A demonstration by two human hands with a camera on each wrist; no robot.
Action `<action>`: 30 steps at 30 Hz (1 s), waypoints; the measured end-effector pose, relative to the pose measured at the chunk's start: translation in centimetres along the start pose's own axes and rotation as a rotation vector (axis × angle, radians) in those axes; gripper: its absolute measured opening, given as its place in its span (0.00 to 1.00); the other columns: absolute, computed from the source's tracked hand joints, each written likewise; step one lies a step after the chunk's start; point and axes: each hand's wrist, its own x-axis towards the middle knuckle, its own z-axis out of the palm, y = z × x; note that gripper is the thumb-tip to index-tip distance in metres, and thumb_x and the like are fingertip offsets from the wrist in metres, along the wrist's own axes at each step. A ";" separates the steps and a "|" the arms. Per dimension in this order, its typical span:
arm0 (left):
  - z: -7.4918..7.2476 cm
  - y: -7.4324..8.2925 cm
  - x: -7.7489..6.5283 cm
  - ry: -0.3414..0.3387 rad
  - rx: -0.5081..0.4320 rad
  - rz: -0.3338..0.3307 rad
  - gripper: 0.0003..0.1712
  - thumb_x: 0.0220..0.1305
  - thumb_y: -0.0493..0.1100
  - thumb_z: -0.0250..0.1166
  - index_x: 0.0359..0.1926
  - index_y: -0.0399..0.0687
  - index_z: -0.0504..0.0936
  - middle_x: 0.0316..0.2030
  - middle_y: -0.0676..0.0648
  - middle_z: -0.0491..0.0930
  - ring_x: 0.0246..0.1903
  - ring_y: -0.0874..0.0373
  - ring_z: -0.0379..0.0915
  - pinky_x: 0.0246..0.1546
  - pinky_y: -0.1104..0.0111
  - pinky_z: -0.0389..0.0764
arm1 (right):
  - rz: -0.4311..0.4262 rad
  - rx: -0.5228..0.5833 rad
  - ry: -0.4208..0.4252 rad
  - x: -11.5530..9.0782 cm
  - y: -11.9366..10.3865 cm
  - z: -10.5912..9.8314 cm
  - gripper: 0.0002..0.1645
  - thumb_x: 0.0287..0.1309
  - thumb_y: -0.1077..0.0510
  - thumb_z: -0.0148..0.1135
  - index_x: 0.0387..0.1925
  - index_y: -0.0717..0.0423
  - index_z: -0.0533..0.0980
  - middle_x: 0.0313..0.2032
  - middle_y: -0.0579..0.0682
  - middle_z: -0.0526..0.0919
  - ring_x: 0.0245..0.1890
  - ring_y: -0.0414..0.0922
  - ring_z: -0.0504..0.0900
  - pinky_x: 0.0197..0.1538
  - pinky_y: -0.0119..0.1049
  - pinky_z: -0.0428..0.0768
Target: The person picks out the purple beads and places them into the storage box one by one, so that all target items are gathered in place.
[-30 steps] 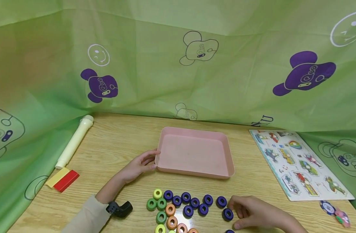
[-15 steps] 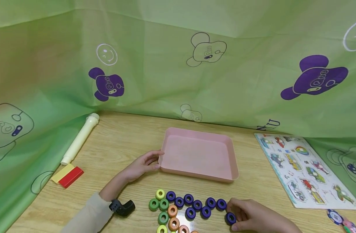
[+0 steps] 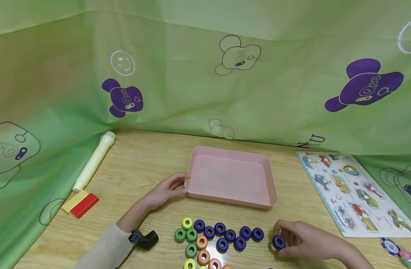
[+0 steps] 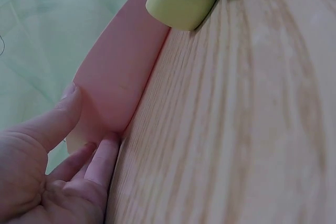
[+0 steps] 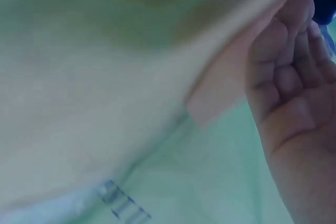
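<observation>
My left hand [image 3: 165,191] holds the left end of a shallow pink tray [image 3: 230,202], fingers and thumb at its near corner. The left wrist view shows the thumb [image 4: 65,103] against the tray's wall [image 4: 113,77] and fingertips low near the tabletop. My right hand [image 3: 302,239] pinches a dark blue ring-shaped bead [image 3: 279,242] between thumb and fingers, right of the other beads. Several dark blue beads [image 3: 230,235] lie clustered near the tray's front side. Left of them sit green beads [image 3: 191,234], yellow beads [image 3: 187,223] and orange beads [image 3: 203,257].
A picture puzzle board [image 3: 356,194] lies at the right, with a poker chip [image 3: 390,246] below it. A cream tube [image 3: 94,160] and a yellow-and-red piece [image 3: 81,203] lie at the left. Green printed cloth [image 3: 178,74] hangs behind the wooden table [image 3: 141,153].
One dark blue bead has shifted left against the cluster. My right hand has moved right with another dark blue bead. The left hand stays on the tray, and the head view has shifted slightly.
</observation>
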 end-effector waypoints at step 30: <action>-0.2 -0.1 -0.2 -0.012 0.002 0.047 0.25 0.55 0.40 0.57 0.54 0.40 0.62 0.56 0.43 0.58 0.57 0.51 0.49 0.54 0.62 0.57 | 0.030 -0.190 0.173 16.6 1.2 -2.6 0.17 0.43 0.51 0.62 0.36 0.50 0.70 0.22 0.41 0.74 0.23 0.37 0.73 0.29 0.29 0.74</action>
